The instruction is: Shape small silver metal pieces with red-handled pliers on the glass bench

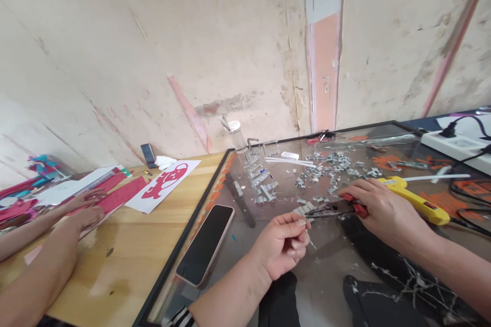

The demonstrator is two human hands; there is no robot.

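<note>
Low in the middle, my left hand (pixel 282 245) is closed, with thumb and forefinger pinched at the tips of the pliers. What it pinches is too small to make out; a thin pale strand hangs beside the fingers. My right hand (pixel 387 209) is wrapped around the red handles of the pliers (pixel 332 209), whose dark jaws point left toward my left fingertips. Just behind the jaws lie small grey metal pieces (pixel 337 166), scattered in a heap. Further left stands a little structure of joined metal pieces (pixel 261 173).
A yellow glue gun (pixel 418 202) lies right of my right hand, near a white power strip (pixel 456 145) and black cables. A phone (pixel 206 244) rests on the glass at left. Behind stands a clear bottle (pixel 238 138). Another person's hands (pixel 86 209) work on red paper (pixel 118 196).
</note>
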